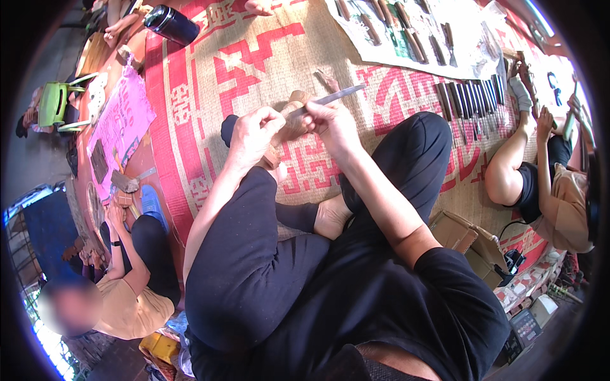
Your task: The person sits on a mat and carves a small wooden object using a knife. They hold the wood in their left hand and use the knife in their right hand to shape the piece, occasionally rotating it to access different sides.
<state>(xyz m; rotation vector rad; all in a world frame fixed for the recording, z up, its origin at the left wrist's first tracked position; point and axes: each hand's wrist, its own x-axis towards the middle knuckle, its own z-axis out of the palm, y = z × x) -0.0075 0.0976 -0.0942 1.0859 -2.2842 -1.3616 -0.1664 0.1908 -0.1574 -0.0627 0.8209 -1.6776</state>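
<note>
Both my hands are raised in front of my crossed legs, close together over the woven mat. My right hand [332,127] is closed on a knife [342,94], whose narrow grey blade slants up and to the right. The knife's other end reaches toward my left hand [253,136], where thumb and fingers are pinched together. Whether something small sits in that pinch I cannot make out. Behind and between the hands a brown wooden block [295,129] shows, partly covered by them. Another piece of wood [272,156] lies just below my left hand, by my foot.
A red-and-tan mat [254,82] spreads ahead. Several dark-handled knives [473,100] lie in a row at right, more on a white sheet [381,54] beyond. A black bottle [171,25] stands far left, a cardboard box [467,247] near right. People sit on both sides.
</note>
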